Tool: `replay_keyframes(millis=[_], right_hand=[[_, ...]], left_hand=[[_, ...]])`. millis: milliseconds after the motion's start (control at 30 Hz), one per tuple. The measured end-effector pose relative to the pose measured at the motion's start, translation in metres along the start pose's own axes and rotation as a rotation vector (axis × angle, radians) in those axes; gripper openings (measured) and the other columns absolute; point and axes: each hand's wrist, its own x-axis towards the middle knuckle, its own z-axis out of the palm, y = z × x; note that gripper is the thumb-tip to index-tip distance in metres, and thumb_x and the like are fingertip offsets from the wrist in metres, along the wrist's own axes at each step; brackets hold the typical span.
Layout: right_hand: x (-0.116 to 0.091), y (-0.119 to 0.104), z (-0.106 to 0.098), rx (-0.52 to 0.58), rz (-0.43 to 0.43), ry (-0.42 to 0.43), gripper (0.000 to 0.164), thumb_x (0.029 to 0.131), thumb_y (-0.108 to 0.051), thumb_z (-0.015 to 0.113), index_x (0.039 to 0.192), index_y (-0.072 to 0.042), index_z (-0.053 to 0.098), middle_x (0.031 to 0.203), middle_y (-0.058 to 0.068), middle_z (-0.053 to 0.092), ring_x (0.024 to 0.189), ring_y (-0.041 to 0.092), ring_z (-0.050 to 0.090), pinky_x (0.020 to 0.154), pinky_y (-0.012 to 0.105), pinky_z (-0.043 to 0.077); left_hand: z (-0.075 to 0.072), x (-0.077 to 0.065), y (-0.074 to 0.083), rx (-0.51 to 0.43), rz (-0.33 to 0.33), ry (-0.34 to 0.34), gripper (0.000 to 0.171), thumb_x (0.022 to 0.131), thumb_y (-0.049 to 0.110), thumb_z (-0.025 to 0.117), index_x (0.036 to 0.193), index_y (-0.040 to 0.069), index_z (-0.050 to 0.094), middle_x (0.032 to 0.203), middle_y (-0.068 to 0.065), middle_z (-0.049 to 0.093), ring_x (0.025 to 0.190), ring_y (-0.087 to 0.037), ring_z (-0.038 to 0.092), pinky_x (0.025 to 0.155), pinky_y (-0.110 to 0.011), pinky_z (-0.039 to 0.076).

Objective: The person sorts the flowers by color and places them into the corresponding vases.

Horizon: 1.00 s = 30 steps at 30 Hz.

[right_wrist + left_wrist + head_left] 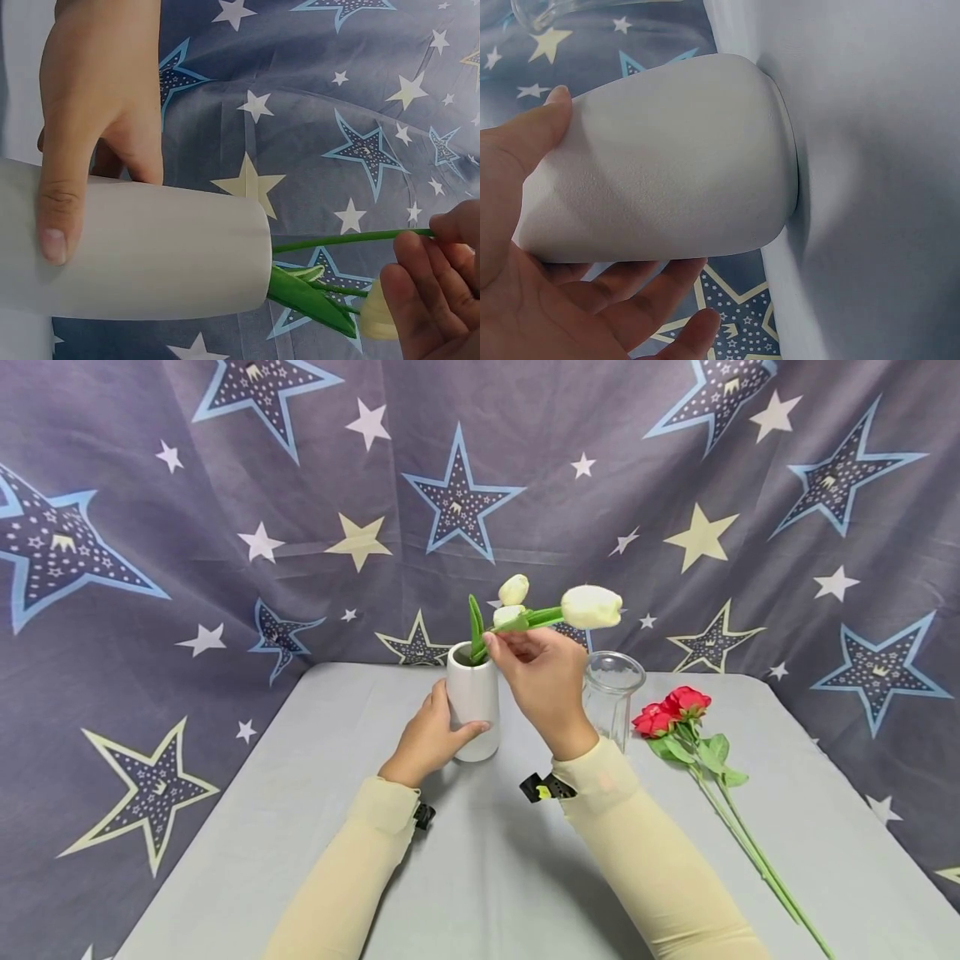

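A white vase (474, 714) stands upright on the table. My left hand (426, 737) grips its side, thumb across the front; the left wrist view shows the fingers curled around the vase (667, 165). With thumb and fingertips, my right hand (546, 681) pinches the green stem of a white tulip (591, 607) above the mouth. The bloom leans out to the right. In the right wrist view the pinched stem (337, 241) runs to the vase's mouth. Two more white tulips (513, 589) rise behind my right hand, their green leaves (311, 300) coming out of the mouth.
A clear glass vase (615, 685) stands right of the white vase, partly hidden by my right hand. Red roses (671, 710) with long green stems lie farther right on the grey table (315, 760). A star-patterned cloth (300, 560) hangs behind.
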Motion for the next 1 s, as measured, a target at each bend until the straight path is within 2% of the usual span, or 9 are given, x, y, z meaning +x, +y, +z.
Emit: replay_keyframes(millis=[167,367,567,800,1000], right_hand=[[0.001,0.000,-0.003,0.019,-0.014,0.006,0.010,0.090,-0.013,0.082,0.090,-0.003,0.082,0.083,0.008,0.079,0.071,0.018,0.077,0.065,0.026,0.061],[0.002,-0.005,-0.007,-0.007,-0.028,0.035,0.011,0.089,-0.014,0.082,0.086,-0.003,0.082,0.080,0.008,0.079,0.068,0.019,0.076,0.063,0.025,0.060],[0.000,-0.006,-0.003,-0.013,-0.044,0.013,0.012,0.090,-0.015,0.081,0.087,-0.003,0.082,0.081,0.007,0.079,0.069,0.018,0.077,0.064,0.028,0.061],[-0.002,-0.004,0.001,-0.043,0.010,-0.027,0.009,0.089,-0.014,0.082,0.088,-0.005,0.082,0.081,0.006,0.079,0.070,0.014,0.076,0.064,0.025,0.060],[-0.006,0.000,0.005,-0.121,0.058,-0.070,0.010,0.090,-0.017,0.081,0.089,-0.007,0.083,0.081,0.004,0.080,0.068,0.010,0.075,0.063,0.024,0.059]], left_hand=[[0.000,-0.001,0.001,-0.008,-0.002,-0.007,0.106,0.088,0.057,0.077,0.164,0.014,0.016,0.152,-0.017,0.045,0.135,-0.037,0.053,0.110,-0.057,0.044],[0.000,0.000,0.002,-0.002,-0.002,-0.008,0.106,0.089,0.056,0.077,0.164,0.014,0.016,0.152,-0.018,0.045,0.136,-0.037,0.053,0.111,-0.057,0.044],[-0.001,0.000,0.001,-0.001,-0.002,-0.008,0.106,0.089,0.057,0.077,0.164,0.014,0.015,0.152,-0.017,0.045,0.136,-0.036,0.053,0.110,-0.057,0.045],[-0.001,0.000,0.000,0.002,-0.003,-0.016,0.107,0.089,0.058,0.076,0.164,0.014,0.014,0.153,-0.018,0.044,0.137,-0.037,0.051,0.111,-0.057,0.044],[-0.001,0.001,0.000,0.007,-0.009,-0.013,0.108,0.089,0.059,0.076,0.164,0.014,0.013,0.154,-0.018,0.044,0.138,-0.037,0.051,0.112,-0.057,0.043]])
